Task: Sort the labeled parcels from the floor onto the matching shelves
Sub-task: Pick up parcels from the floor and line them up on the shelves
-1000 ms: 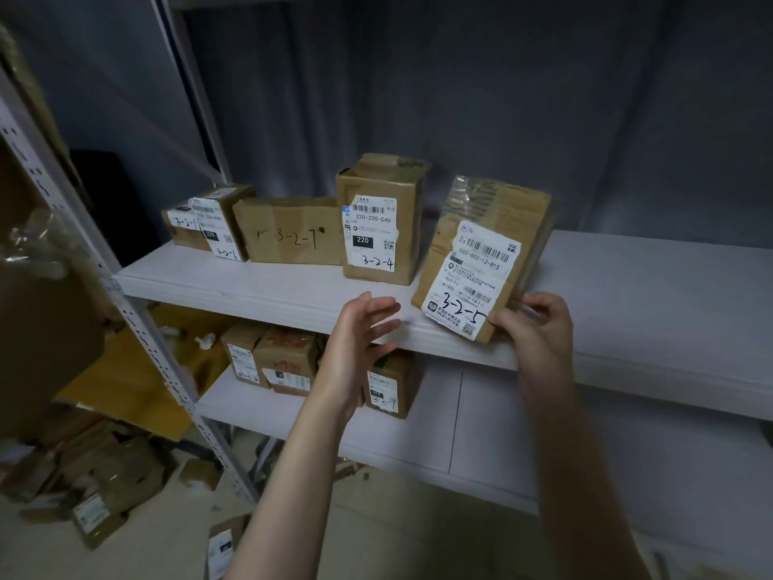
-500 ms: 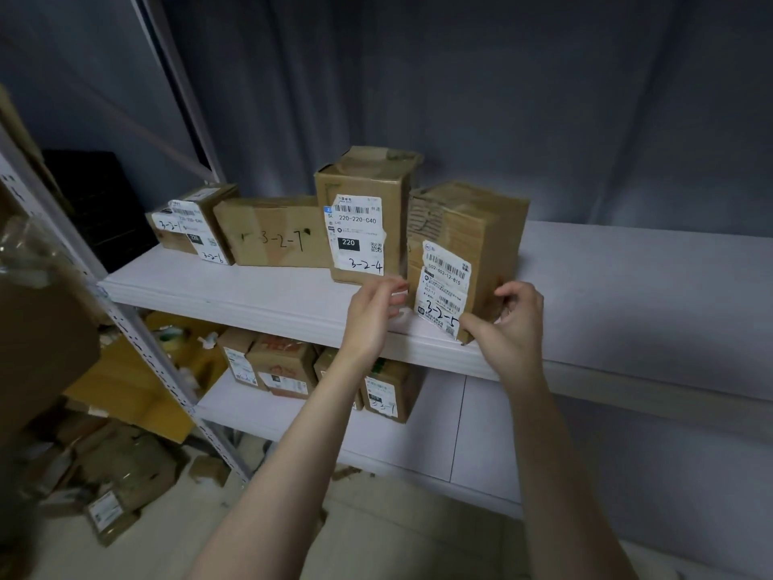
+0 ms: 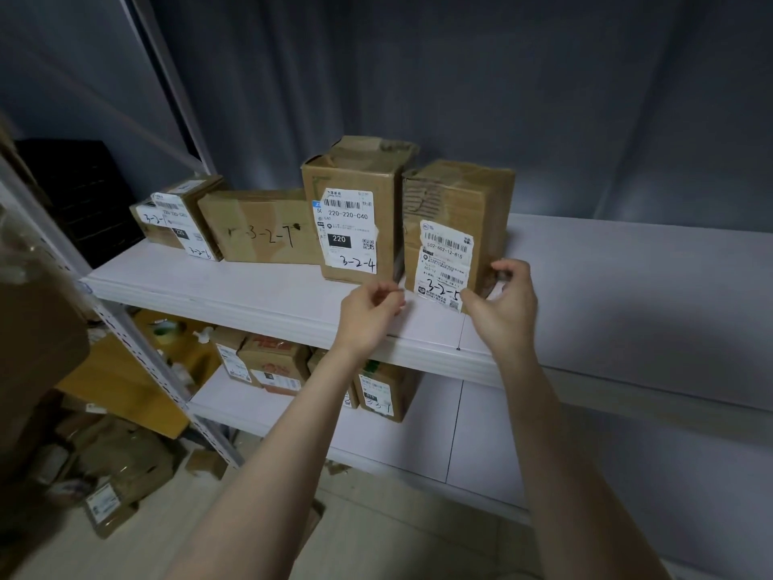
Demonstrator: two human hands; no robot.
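Parcel 3-2-5 [image 3: 456, 203] stands upright on the upper shelf [image 3: 251, 295], snug beside the 3-2-4 box [image 3: 355, 182], with its label facing out so the number reads in sequence with its neighbours. The right hand [image 3: 502, 311] pinches its lower right corner, probably to square it up. The left hand [image 3: 368, 311] hangs just off the lower left corner, fingers curled on nothing; whether a fingertip touches the cardboard is unclear.

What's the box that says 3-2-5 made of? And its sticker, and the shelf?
The box marked 3-2-5 looks like brown cardboard, dull and creased, with shiny clear tape near the top. Its sticker seems white printed paper, ragged at one edge. The shelf is a smooth, matte white board, maybe painted wood or laminate; the picture doesn't settle which.
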